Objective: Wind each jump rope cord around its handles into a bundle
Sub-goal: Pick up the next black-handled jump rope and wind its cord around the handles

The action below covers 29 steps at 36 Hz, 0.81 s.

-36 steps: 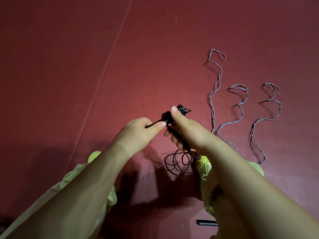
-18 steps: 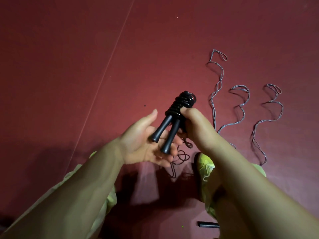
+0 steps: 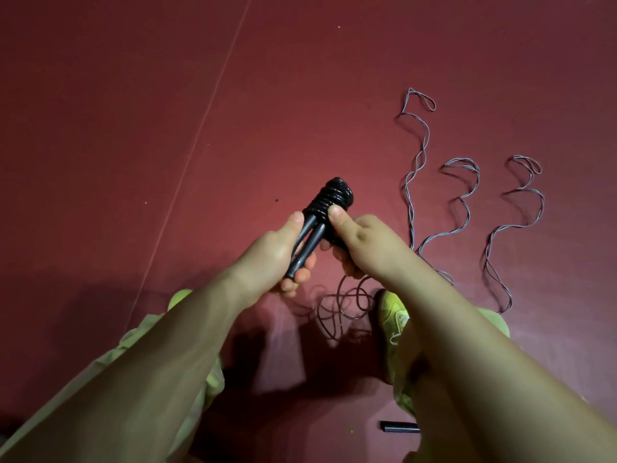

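The left hand (image 3: 273, 259) grips both black handles (image 3: 309, 243) while the right hand (image 3: 362, 242) pinches the springy, slick-looking cord coils (image 3: 332, 198), best held there.

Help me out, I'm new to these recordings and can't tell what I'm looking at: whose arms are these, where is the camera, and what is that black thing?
There is no machine here. A person wears a camera on the head, so you look down along their own arms at a dark red floor. The left hand grips two black handles of a jump rope. The right hand pinches the black cord already coiled around the handles' far ends. The rest of that cord lies in loose loops on the floor below the hands. To the right, three grey cords lie unwound in wavy lines. A yellow-green shoe shows between the arms, and a small black tube lies near the bottom edge.
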Each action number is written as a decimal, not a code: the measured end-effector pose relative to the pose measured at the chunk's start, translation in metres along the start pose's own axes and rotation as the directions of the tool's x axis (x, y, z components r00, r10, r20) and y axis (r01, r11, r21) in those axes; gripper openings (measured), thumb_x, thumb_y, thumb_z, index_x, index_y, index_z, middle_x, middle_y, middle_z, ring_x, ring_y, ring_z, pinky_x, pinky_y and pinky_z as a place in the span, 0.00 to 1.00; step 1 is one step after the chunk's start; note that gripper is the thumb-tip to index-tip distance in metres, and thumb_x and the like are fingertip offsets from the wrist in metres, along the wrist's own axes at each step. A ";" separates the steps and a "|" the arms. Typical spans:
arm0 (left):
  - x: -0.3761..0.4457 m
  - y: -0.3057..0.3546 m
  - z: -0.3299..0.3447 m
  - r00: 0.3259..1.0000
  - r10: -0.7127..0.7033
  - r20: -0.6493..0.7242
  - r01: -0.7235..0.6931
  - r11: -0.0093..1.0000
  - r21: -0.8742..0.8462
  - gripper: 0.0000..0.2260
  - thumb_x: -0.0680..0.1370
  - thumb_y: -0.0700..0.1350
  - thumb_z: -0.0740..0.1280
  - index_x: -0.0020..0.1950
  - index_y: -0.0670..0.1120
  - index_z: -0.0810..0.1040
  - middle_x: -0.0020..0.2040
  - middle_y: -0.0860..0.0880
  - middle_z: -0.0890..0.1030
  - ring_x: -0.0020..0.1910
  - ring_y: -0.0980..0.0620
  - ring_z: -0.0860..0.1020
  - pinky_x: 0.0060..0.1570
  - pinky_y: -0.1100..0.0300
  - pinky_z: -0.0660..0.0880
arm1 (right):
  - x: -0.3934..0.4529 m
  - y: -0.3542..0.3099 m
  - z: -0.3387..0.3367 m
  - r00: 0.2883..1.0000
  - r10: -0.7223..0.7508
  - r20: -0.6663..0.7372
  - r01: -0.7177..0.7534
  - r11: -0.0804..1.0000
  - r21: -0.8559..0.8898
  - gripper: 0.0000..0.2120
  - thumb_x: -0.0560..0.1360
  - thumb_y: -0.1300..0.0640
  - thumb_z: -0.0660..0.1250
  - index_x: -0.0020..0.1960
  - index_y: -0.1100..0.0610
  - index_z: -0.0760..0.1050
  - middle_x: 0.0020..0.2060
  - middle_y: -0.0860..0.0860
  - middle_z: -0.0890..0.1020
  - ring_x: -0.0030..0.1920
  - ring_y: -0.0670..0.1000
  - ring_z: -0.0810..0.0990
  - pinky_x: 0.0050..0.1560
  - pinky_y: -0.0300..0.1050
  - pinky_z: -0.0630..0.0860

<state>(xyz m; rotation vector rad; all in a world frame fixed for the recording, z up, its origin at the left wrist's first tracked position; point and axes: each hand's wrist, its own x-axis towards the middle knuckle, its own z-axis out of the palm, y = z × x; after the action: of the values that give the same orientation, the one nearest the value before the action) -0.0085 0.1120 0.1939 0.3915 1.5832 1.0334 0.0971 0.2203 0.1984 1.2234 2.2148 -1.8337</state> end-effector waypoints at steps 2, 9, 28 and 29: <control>0.002 -0.002 -0.001 0.998 0.031 -0.050 -0.028 0.999 0.045 0.27 0.82 0.60 0.48 0.35 0.43 0.74 0.22 0.51 0.71 0.18 0.55 0.64 0.27 0.60 0.65 | 0.001 0.001 0.001 0.999 0.007 -0.033 -0.008 0.999 -0.033 0.27 0.81 0.43 0.52 0.37 0.60 0.76 0.23 0.50 0.72 0.21 0.49 0.72 0.26 0.40 0.69; 0.013 -0.013 -0.012 0.981 0.132 -0.145 -0.089 0.959 0.268 0.31 0.69 0.71 0.49 0.32 0.45 0.75 0.25 0.49 0.74 0.23 0.50 0.69 0.35 0.53 0.69 | -0.001 0.001 0.003 0.995 0.008 -0.102 -0.023 0.989 -0.147 0.30 0.80 0.40 0.52 0.32 0.59 0.75 0.21 0.51 0.75 0.24 0.48 0.78 0.37 0.44 0.74; 0.006 -0.014 -0.012 0.936 0.296 -0.189 -0.118 0.772 0.624 0.19 0.77 0.62 0.58 0.35 0.49 0.66 0.33 0.52 0.69 0.35 0.50 0.69 0.38 0.54 0.67 | -0.002 0.000 0.008 0.985 0.173 -0.002 -0.173 0.985 0.026 0.34 0.75 0.29 0.49 0.40 0.57 0.77 0.25 0.45 0.66 0.22 0.46 0.62 0.27 0.40 0.57; 0.007 -0.014 -0.011 0.939 0.293 -0.179 -0.129 0.784 0.607 0.18 0.77 0.61 0.59 0.34 0.50 0.66 0.33 0.53 0.69 0.34 0.50 0.68 0.38 0.54 0.65 | -0.001 -0.001 0.008 0.986 0.166 -0.022 -0.166 0.986 0.019 0.33 0.74 0.29 0.50 0.39 0.56 0.77 0.24 0.45 0.65 0.21 0.45 0.61 0.27 0.41 0.57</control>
<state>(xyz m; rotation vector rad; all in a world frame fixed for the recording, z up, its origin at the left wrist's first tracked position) -0.0172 0.1047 0.1778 0.9081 2.1409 0.7545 0.0939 0.2130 0.1975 1.3923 2.0422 -1.7874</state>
